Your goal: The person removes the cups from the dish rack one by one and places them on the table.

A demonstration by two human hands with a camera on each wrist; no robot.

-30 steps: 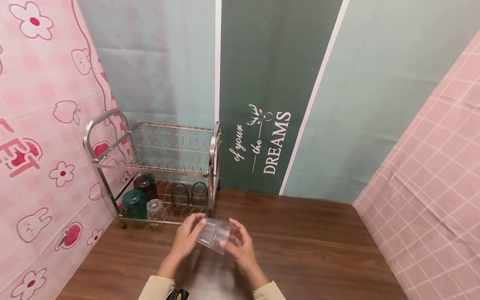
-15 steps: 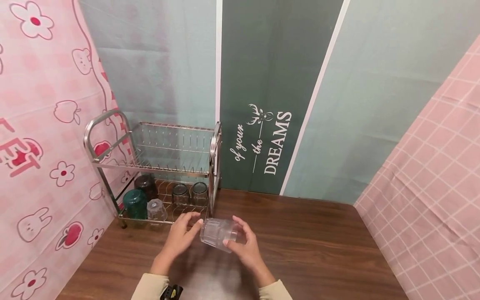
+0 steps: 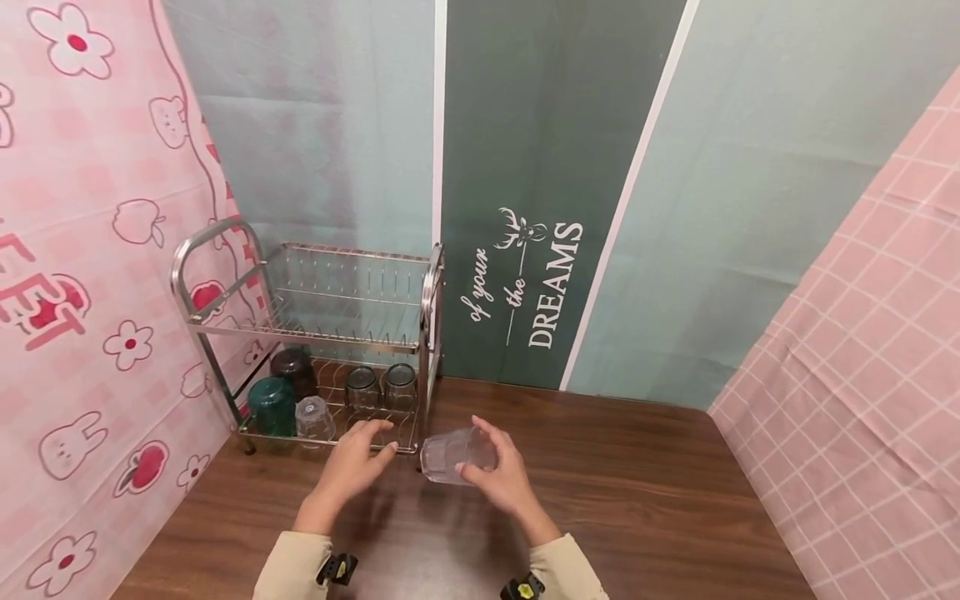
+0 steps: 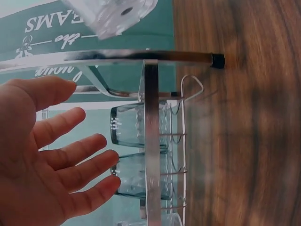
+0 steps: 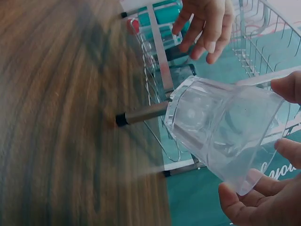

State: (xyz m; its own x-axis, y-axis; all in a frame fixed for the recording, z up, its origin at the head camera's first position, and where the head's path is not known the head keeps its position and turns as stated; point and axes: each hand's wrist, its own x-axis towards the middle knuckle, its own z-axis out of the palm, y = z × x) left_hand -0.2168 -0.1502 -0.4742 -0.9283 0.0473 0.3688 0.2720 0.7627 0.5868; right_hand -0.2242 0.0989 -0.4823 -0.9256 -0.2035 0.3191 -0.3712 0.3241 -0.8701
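A clear faceted tumbler (image 3: 446,457) lies tilted on its side in the air, its base toward the dish rack. My right hand (image 3: 506,473) grips it near the rim, thumb on one side and fingers on the other; the right wrist view shows the tumbler (image 5: 211,122) and these fingertips (image 5: 235,200) along its mouth. Apart from it on the left, my left hand (image 3: 352,467) holds nothing, its fingers spread and loosely bent. In the left wrist view that hand (image 4: 61,160) is in front of the rack, close to two grey-tinted glasses (image 4: 134,125).
A two-tier metal dish rack (image 3: 307,340) stands at the back left. Upside down on its lower tier are a teal glass (image 3: 272,408), a dark glass (image 3: 294,372) and a small clear glass (image 3: 313,418), besides the grey-tinted pair. Fabric hangings enclose the wooden table (image 3: 600,492).
My left hand has let go of the tumbler's base and drawn away to the left. My right hand has carried the tumbler slightly right and farther out, turning it more level.
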